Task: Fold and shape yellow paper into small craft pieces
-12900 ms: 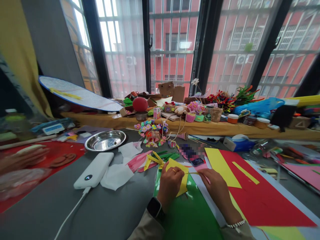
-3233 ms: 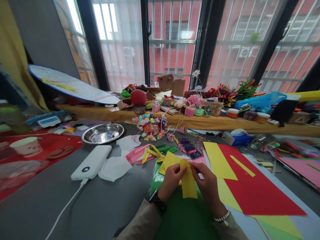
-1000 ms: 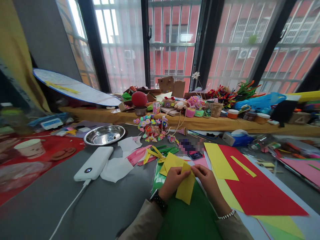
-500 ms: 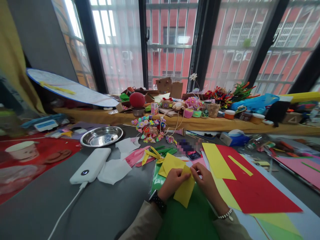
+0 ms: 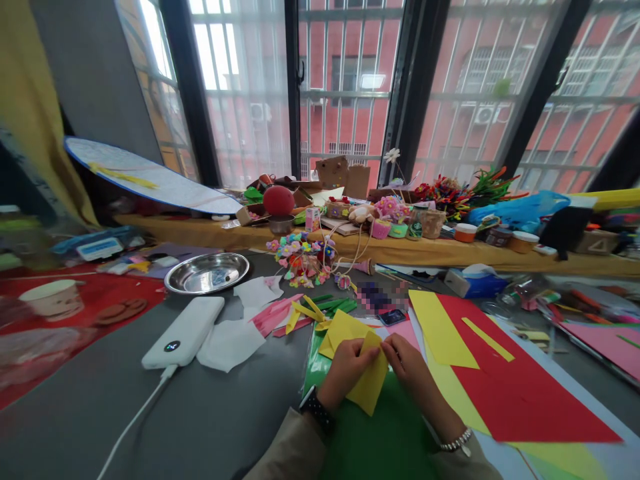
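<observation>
A piece of yellow paper (image 5: 369,388) hangs between my two hands above a green sheet (image 5: 373,443). My left hand (image 5: 346,370) is closed, thumb on top, gripping the paper's upper left part. At its upper right edge, the fingers of my right hand (image 5: 407,363) pinch the same paper. Another yellow paper piece (image 5: 340,327) lies just behind my left hand. Beyond it are folded yellow strips (image 5: 303,313), green strips (image 5: 335,305) and pink crepe paper (image 5: 273,315).
To the right lie a red sheet (image 5: 530,393) and a yellow sheet (image 5: 443,327). On the left are a white power bank (image 5: 193,327) with a cable, a steel plate (image 5: 173,283) and a paper cup (image 5: 53,300). Crafts and jars crowd the window ledge (image 5: 210,235).
The whole view has shifted slightly, so things appear a little further right. My right fingers have closed in tighter on the yellow paper's upper edge; both hands keep their hold.
</observation>
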Available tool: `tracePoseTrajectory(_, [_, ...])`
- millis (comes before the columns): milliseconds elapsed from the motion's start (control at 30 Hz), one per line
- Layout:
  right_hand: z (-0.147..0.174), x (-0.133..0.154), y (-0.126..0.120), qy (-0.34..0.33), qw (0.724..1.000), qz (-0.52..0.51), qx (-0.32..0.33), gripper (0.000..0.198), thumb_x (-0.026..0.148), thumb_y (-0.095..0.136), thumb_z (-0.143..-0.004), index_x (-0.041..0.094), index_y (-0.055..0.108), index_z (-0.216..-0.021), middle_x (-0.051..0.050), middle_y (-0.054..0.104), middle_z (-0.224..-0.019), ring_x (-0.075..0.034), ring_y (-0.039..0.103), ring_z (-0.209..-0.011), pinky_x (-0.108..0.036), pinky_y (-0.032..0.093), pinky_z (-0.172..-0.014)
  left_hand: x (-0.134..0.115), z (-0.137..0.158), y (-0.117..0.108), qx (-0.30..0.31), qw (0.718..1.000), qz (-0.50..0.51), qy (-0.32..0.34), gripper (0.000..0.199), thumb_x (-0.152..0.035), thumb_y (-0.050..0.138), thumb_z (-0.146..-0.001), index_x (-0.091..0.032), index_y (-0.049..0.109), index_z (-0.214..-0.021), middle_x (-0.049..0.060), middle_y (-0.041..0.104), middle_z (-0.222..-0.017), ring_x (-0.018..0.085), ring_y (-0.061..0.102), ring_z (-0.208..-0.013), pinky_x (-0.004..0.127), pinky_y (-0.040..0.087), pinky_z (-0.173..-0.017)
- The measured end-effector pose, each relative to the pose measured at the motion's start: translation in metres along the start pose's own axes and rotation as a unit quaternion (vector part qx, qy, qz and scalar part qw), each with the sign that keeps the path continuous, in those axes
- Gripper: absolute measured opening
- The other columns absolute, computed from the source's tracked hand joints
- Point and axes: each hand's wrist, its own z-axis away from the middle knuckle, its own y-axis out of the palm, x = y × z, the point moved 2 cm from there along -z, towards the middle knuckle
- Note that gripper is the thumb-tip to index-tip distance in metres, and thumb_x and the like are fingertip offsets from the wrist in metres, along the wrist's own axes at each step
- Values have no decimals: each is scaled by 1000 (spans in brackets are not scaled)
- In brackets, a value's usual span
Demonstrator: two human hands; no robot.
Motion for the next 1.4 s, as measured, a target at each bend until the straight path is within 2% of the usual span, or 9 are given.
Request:
tracePoseTrajectory(333, [-1,-1,0,-15,999,30,7,29,35,26,-81,20,40,-61,1,44,-57,-14,44,-54,-24,33,-51,0,-2,-1,6,1000,23,-12,33,-43,45,-66,-12,51,-57,-2,45,-52,10,39,-50,19,27,-45])
tracePoseTrajectory(500, [-1,7,-5,4,999,-30,21,28,41,33,-77,20,41,-60,2,42,-55,-13,40,-51,-23,30,-48,-1,0,0,60,998,27,-20,35,-44,48,-64,-12,48,-51,-5,37,-46,7,33,-46,19,23,-42])
tracePoseTrajectory(667, [-2,4,-11,62,991,-115,-26,32,47,44,-70,18,45,-54,4,39,-48,-11,36,-45,-21,27,-44,6,-3,-1,50,990,120,-63,31,-42,58,-57,-11,54,-57,-3,47,-50,9,42,-49,19,30,-45])
tracePoseTrajectory(767, [-1,-6,-12,126,966,-210,-85,30,47,48,-68,18,48,-58,6,37,-42,-9,35,-40,-21,26,-40,8,-7,-5,-22,970,227,-82,35,-38,64,-52,-11,56,-74,0,56,-63,12,51,-59,20,38,-54])
tracePoseTrajectory(867, [0,-11,-11,187,912,-345,-116,27,44,54,-65,17,48,-63,5,47,-46,-10,44,-41,-20,34,-41,7,-9,-8,-87,949,289,-94,42,-36,66,-51,-12,52,-83,4,59,-73,14,56,-66,22,42,-57])
tracePoseTrajectory(967, [0,-8,-5,238,864,-429,-116,29,42,61,-58,17,47,-61,0,57,-56,-13,54,-52,-23,42,-49,5,-8,-4,-71,944,304,-104,41,-37,66,-51,-12,52,-81,5,59,-74,15,58,-64,24,44,-58])
tracePoseTrajectory(1033, [1,-3,-1,244,854,-446,-112,31,43,62,-56,17,46,-60,-1,58,-56,-14,55,-51,-25,44,-49,4,-6,1,-34,956,274,-100,39,-37,66,-50,-11,55,-77,5,60,-71,15,58,-62,24,44,-56])
tracePoseTrajectory(1233, [0,2,5,164,923,-344,-60,31,45,56,-62,17,47,-55,4,47,-46,-10,45,-43,-21,35,-42,0,-3,1,-36,972,221,-66,32,-37,63,-53,-9,60,-67,5,62,-60,15,56,-59,24,42,-57])
tracePoseTrajectory(1400, [-1,-1,6,145,940,-308,-29,31,45,55,-63,17,46,-54,5,43,-44,-9,40,-41,-20,31,-41,-5,-1,-8,-75,970,222,-65,29,-39,60,-56,-10,56,-55,3,60,-55,13,54,-54,24,41,-56])
